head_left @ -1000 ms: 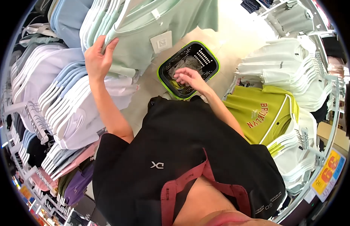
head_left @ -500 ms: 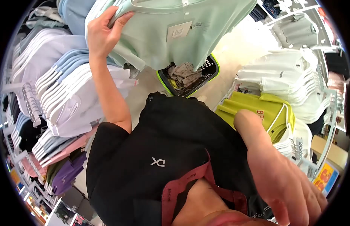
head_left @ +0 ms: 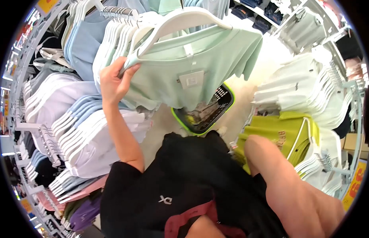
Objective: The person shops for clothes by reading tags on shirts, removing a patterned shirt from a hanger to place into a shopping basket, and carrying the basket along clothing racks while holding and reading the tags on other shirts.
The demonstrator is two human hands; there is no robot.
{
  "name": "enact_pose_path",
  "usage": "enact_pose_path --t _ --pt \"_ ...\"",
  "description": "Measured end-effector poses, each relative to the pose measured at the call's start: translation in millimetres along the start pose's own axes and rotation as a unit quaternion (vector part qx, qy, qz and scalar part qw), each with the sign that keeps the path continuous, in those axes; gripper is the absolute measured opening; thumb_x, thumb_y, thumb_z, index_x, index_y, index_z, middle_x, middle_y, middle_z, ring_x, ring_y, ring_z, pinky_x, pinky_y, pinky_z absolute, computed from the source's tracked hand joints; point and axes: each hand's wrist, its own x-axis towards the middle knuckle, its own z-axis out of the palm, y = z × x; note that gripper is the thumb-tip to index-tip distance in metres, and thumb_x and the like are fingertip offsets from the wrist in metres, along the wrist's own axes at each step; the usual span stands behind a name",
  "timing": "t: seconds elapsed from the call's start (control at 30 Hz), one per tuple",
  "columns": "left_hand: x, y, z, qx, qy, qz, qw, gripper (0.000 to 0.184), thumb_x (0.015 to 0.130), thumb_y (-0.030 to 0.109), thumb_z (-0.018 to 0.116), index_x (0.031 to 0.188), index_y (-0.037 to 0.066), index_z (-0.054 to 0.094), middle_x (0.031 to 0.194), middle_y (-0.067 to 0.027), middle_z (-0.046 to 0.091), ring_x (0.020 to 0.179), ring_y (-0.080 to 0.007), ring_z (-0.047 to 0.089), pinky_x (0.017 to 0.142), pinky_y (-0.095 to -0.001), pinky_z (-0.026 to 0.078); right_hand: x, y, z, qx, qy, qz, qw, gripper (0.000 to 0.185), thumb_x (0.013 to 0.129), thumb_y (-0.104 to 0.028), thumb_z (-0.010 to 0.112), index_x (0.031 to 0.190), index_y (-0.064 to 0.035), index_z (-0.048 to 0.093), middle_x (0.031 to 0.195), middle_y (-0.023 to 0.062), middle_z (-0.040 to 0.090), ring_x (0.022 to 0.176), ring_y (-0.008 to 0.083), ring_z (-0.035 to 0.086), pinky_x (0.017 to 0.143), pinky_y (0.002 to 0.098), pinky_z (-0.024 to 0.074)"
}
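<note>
My left hand (head_left: pixel 116 81) pinches the shoulder of a mint-green T-shirt (head_left: pixel 164 77), fingers and thumb closed on the cloth at the hanger's end. The shirt is spread on a white hanger (head_left: pixel 188 19), with a paper tag (head_left: pixel 191 80) on its front. It hangs among other hangered shirts at the rack's end. My right hand (head_left: pixel 317 206) is raised close to the camera at the lower right, its fingers hidden or out of frame. Nearest to that arm is a lime-yellow shirt (head_left: pixel 264 129) on the right-hand rack.
A black shopping basket with a green rim (head_left: pixel 228 107) stands on the floor beyond the shirt, crumpled cloth inside. White and blue shirts (head_left: pixel 83 119) crowd the left rack. White shirts (head_left: pixel 299 87) hang on the right. Folded dark clothes (head_left: pixel 262 23) lie on shelves behind.
The view has tilted upward, bringing the hanger and rail into sight. The mint shirt sits lower in view, still in my left hand. My right hand's fingers no longer show.
</note>
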Motion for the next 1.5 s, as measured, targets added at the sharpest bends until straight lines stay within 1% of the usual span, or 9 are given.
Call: enact_pose_path --t 0.27,0.3,0.43,0.6,0.7,0.73,0.9,1.27,1.5 --pt "-5.2 -6.3 -1.2 0.006 0.023 -0.011 1.0 0.018 0.085 0.018 0.073 0.08 0.002 0.064 0.05 -0.0014 0.036 0.046 -0.0091 0.031 0.044 -0.0281 0.026 -6.7 13.3 24.9 0.072 0.057 0.064 0.994 0.024 0.097 -0.01 0.05 0.103 -0.0122 0.073 0.11 -0.0056 0.071 0.097 0.0035 0.067 0.097 0.0191 0.0422" --pt "-4.1 -6.7 -3.5 0.022 0.027 -0.012 0.999 0.019 0.085 0.017 0.073 0.079 0.002 0.064 0.05 -0.0008 0.036 0.046 -0.0087 0.03 0.043 -0.0278 0.025 -15.2 18.9 0.1 0.026 -0.118 -0.189 0.975 0.037 0.086 -0.01 0.065 0.121 -0.0155 0.057 0.131 -0.009 0.056 0.127 0.0081 0.047 0.106 0.0405 0.0383" --pt "-16.4 -4.1 -12.8 0.02 0.046 -0.017 0.999 0.024 0.085 0.02 0.075 0.078 0.0 0.063 0.051 0.002 0.039 0.047 -0.0072 0.032 0.044 -0.0258 0.026 -84.7 -10.3 -57.1 -0.248 0.065 0.02 0.966 0.041 0.095 -0.026 0.055 0.134 -0.0156 0.053 0.14 0.0036 0.05 0.129 0.0189 0.044 0.103 0.0375 0.0379" --pt "-10.5 -0.4 -21.0 0.018 0.053 -0.013 0.998 0.024 0.084 0.02 0.076 0.079 0.0 0.063 0.052 0.0016 0.041 0.048 -0.0076 0.033 0.045 -0.0254 0.027 -76.3 18.4 -142.9 -0.626 0.082 0.067 0.773 0.042 0.093 -0.013 0.052 0.133 -0.0001 0.05 0.143 0.0219 0.044 0.132 0.0312 0.045 0.106 0.0432 0.0366" --pt "-0.7 8.6 -21.4 0.006 0.055 0.032 0.998 0.023 0.084 0.02 0.076 0.078 0.001 0.064 0.051 0.0021 0.039 0.047 -0.0078 0.031 0.045 -0.0256 0.026 -30.1 31.5 -138.6 -0.815 -0.07 -0.019 0.574 0.037 0.094 -0.017 0.059 0.127 -0.0014 0.057 0.123 0.0117 0.061 0.115 0.0191 0.057 0.096 0.0316 0.0441" --pt "1.7 10.6 -23.3 0.005 0.034 0.041 0.999 0.022 0.086 0.019 0.074 0.082 0.0 0.064 0.055 0.004 0.042 0.051 -0.0055 0.033 0.047 -0.023 0.026 -18.6 53.3 -152.3 -0.887 -0.082 -0.13 0.435 0.048 0.087 -0.018 0.065 0.126 0.0034 0.047 0.117 0.0197 0.058 0.092 0.0334 0.062 0.08 0.0408 0.0491" --pt "8.8 18.3 -24.2 -0.029 0.006 0.078 0.997 0.019 0.088 0.018 0.072 0.087 -0.001 0.065 0.062 0.0049 0.049 0.057 -0.0036 0.039 0.051 -0.02 0.029 13.8 35.3 -141.3 -0.781 -0.153 0.209 0.569 0.032 0.087 -0.023 0.067 0.111 -0.0028 0.061 0.09 0.0149 0.063 0.076 0.0292 0.061 0.068 0.0365 0.0474" --pt "-54.2 12.2 37.2 0.025 0.285 0.181 0.941 0.029 0.082 0.0 0.063 0.111 0.002 0.064 0.114 -0.0144 0.064 0.107 -0.0279 0.059 0.088 -0.0341 0.048 8.4 32.1 -150.3 -0.809 -0.125 0.238 0.523 0.016 0.088 -0.019 0.065 0.092 -0.0034 0.066 0.073 0.0155 0.06 0.069 0.0323 0.06 0.063 0.0385 0.0454" --pt "-84.5 11.7 131.0 -0.314 0.031 -0.051 0.948 0.041 0.088 0.013 0.065 0.125 0.0 0.055 0.123 -0.0154 0.06 0.114 -0.0254 0.057 0.096 -0.0371 0.046 27.6 18.6 -150.0 -0.802 -0.105 0.211 0.549 0.013 0.088 -0.014 0.065 0.088 -0.0013 0.065 0.067 0.0117 0.057 0.061 0.0211 0.054 0.059 0.0337 0.0435"
